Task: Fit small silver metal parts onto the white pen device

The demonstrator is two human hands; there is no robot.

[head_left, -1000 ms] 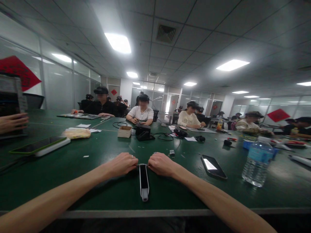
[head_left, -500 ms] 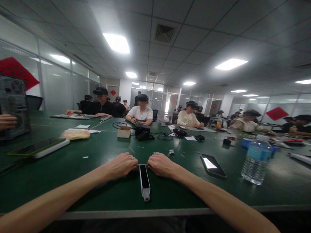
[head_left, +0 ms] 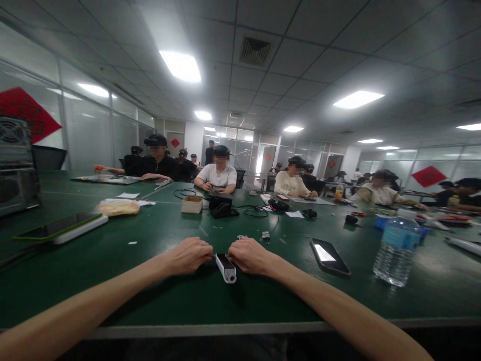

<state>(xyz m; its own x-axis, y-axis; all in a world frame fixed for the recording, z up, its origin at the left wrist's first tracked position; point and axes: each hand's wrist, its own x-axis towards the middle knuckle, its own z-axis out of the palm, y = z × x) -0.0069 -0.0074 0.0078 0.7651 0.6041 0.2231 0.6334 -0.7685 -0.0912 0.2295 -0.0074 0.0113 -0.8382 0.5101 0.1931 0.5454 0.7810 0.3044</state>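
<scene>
**Grip unclear at twelve o'clock**

Left hand (head_left: 188,255) curls against a black-and-white handheld device (head_left: 225,268) on the green workbench (head_left: 112,296), right hand (head_left: 250,254) against its other side, firmness hidden. Smartphone (head_left: 329,257) lies at one o'clock, water bottle (head_left: 397,253) at two.

A white device (head_left: 226,268) fills the gap between the hands (head_left: 188,255) — a smartphone (head_left: 329,256) and water bottle (head_left: 397,250) obstruct the way rightward.

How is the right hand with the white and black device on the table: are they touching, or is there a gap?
Touching. The head view shows the inner edge of the right hand meeting the upper end of the white and black device, with no table visible between them.
</scene>
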